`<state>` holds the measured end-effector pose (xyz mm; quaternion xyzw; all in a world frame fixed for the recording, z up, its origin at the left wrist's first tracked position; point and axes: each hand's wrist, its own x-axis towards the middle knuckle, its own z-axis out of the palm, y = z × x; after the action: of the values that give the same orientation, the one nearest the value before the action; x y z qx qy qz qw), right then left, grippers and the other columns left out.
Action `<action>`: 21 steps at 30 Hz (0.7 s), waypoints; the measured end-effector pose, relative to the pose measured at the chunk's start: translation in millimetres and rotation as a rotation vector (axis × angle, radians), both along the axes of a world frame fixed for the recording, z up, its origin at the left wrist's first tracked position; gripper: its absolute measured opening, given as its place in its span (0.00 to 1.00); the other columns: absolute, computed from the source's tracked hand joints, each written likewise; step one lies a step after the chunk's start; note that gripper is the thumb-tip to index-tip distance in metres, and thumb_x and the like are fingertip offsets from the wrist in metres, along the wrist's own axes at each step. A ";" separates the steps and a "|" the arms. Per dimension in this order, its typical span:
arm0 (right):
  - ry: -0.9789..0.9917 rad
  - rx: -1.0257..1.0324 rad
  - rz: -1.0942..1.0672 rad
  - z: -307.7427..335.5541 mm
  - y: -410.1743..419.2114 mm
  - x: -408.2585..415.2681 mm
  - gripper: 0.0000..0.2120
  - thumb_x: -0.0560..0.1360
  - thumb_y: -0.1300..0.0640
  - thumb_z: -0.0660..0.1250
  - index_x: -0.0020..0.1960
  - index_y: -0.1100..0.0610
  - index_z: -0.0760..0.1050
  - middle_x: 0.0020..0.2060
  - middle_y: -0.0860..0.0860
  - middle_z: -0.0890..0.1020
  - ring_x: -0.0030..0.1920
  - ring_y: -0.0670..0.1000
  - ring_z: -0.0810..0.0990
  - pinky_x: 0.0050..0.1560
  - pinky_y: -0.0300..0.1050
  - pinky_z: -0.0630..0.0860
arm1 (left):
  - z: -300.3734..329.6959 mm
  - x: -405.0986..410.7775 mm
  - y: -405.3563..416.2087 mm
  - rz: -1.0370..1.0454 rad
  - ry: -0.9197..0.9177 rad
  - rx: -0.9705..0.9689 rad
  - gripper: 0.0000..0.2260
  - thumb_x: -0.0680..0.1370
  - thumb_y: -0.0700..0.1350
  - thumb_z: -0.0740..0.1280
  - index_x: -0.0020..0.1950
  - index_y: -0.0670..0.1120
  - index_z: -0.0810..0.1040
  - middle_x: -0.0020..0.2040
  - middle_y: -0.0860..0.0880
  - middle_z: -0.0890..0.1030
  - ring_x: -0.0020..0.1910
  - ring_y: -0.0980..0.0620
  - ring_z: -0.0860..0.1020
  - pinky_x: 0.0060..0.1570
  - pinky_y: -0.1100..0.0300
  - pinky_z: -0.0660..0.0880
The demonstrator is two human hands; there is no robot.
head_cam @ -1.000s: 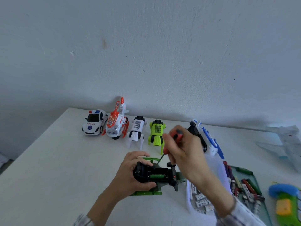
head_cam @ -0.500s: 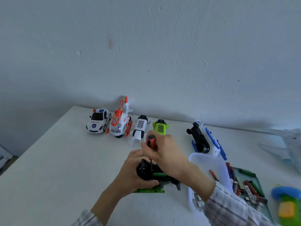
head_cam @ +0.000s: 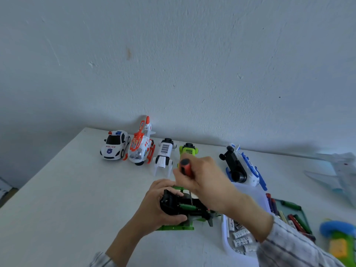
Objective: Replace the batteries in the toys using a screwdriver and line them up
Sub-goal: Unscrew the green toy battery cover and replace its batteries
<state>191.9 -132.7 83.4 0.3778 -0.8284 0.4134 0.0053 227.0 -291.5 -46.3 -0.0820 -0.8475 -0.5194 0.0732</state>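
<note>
A green and black toy (head_cam: 184,210) lies upturned on the white table (head_cam: 67,199), its battery bay facing up with a green battery inside. My left hand (head_cam: 161,207) grips its left end. My right hand (head_cam: 204,176) grips a screwdriver (head_cam: 185,167) with an orange and black handle, held upright, its thin shaft pointing down into the toy. Behind stand in a row a police car (head_cam: 115,145), an orange and white helicopter (head_cam: 141,146), a white robot toy (head_cam: 164,154) and a lime green toy (head_cam: 188,149), partly hidden by my right hand.
A blue and white toy (head_cam: 241,166) lies on its side at right. A white tray (head_cam: 240,237) holds several batteries. A green tray (head_cam: 294,214) with more batteries, a grey toy plane (head_cam: 335,170) and a blue and green toy (head_cam: 339,237) fill the right edge.
The screwdriver swung from slanted to upright over the toy's battery bay. My right hand shifted left and up a little. The left hand keeps its grip on the toy.
</note>
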 end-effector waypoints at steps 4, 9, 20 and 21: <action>-0.128 -0.292 -0.166 3.3 29.2 -4.2 0.16 0.76 0.47 0.64 0.38 0.60 0.70 0.27 0.61 0.74 0.24 0.50 0.67 0.26 0.47 0.66 | -1.4 -0.8 0.4 -0.004 0.033 -0.010 0.25 0.58 0.53 0.80 0.53 0.59 0.80 0.57 0.61 0.77 0.64 0.54 0.71 0.63 0.55 0.71; -0.201 -0.386 -0.167 -12.4 29.0 -6.9 0.16 0.76 0.48 0.64 0.38 0.59 0.70 0.26 0.58 0.76 0.22 0.45 0.71 0.27 0.38 0.67 | 0.3 -1.5 0.7 -0.004 0.025 -0.027 0.25 0.58 0.54 0.80 0.53 0.60 0.79 0.58 0.62 0.76 0.63 0.54 0.71 0.63 0.53 0.71; -0.136 -0.107 -0.049 -18.6 -13.3 -9.3 0.14 0.79 0.57 0.63 0.36 0.57 0.66 0.23 0.45 0.66 0.26 0.53 0.70 0.29 0.43 0.66 | 5.9 0.9 2.0 -0.002 -0.012 -0.042 0.25 0.57 0.56 0.80 0.51 0.67 0.77 0.56 0.66 0.74 0.60 0.58 0.70 0.61 0.57 0.72; -0.112 -0.091 -0.035 -19.0 -14.6 -9.4 0.14 0.79 0.57 0.63 0.35 0.55 0.65 0.22 0.45 0.66 0.24 0.49 0.67 0.28 0.37 0.63 | 5.5 1.2 1.9 -0.004 -0.019 -0.046 0.25 0.57 0.56 0.80 0.51 0.68 0.76 0.56 0.66 0.73 0.60 0.59 0.70 0.60 0.56 0.73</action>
<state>182.5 -147.3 64.5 0.3388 -0.8143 0.4711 -0.0166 228.2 -289.6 -40.8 -0.0802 -0.8597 -0.5006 0.0624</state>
